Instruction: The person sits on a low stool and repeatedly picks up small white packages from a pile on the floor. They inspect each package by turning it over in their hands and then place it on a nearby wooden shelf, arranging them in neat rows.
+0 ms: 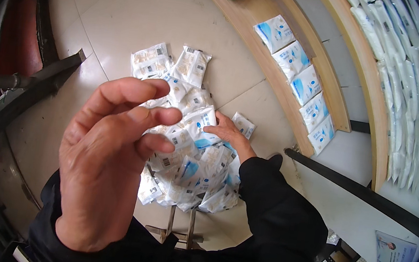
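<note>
A heap of white plastic packets [178, 145], some with blue print and some showing tan contents, lies on the floor in front of me. Raised close to the camera, my left hand [111, 144] has its fingers bent and apart, with nothing between them; it hides the heap's left part. At the heap's right side my right hand [230, 134] grips the edge of a white and blue packet [201, 126], thumb on top. Another small packet [243, 124] lies just beyond that hand.
On the right, a low wooden shelf [262, 58] carries a row of white and blue packets [304, 84]. Farther right, many flat packets [407, 94] stand packed together. A dark metal bar [356, 192] crosses at right; dark metal framing [29, 79] stands left.
</note>
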The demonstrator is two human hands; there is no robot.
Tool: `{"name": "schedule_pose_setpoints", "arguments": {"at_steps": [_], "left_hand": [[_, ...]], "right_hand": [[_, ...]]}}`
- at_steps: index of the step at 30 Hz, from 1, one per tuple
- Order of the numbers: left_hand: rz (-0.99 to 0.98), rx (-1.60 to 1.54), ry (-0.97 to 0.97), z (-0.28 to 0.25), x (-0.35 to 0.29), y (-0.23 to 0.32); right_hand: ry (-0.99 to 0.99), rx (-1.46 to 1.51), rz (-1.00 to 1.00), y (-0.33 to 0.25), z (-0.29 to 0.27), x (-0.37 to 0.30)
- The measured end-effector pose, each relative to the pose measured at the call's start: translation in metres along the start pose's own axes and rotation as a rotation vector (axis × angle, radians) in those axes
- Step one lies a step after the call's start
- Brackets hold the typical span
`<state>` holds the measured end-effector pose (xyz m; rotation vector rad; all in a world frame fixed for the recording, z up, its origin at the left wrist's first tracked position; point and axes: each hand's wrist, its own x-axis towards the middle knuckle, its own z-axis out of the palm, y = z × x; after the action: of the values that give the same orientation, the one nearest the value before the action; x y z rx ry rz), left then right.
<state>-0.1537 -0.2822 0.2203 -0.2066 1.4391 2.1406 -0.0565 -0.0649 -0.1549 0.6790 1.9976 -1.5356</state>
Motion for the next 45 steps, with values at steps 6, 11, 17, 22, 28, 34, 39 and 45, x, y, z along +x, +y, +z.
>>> {"name": "schedule_pose_setpoints", "arguments": {"at_steps": [6,11,17,22,28,34,39,45], "left_hand": [[-0.003,-0.057,-0.048,0.0,0.008,-0.004],[0.029,-0.043,-0.042,0.001,0.012,-0.008],[0.036,0.091,-0.027,-0.016,0.018,-0.036],[-0.254,0.174,-0.375,-0.001,0.005,-0.047],[-0.389,0.178,-0.559,0.015,-0.01,-0.068],[-0.632,0.116,-0.412,0.032,-0.018,-0.068],[-0.687,0.069,-0.496,0.031,-0.026,-0.087],[-0.631,0.129,-0.542,0.036,-0.028,-0.08]], "right_hand": [[0.114,-0.126,0.007,-0.007,0.001,-0.022],[0.093,-0.189,-0.071,-0.05,-0.026,-0.058],[0.066,0.153,-0.201,-0.187,-0.073,-0.187],[0.172,0.669,-0.44,-0.219,-0.068,-0.27],[0.247,0.96,-0.383,-0.194,-0.046,-0.263],[0.246,1.119,-0.245,-0.18,-0.043,-0.257],[0.32,1.106,-0.191,-0.179,-0.05,-0.258],[0.272,1.245,-0.211,-0.171,-0.05,-0.253]]}}
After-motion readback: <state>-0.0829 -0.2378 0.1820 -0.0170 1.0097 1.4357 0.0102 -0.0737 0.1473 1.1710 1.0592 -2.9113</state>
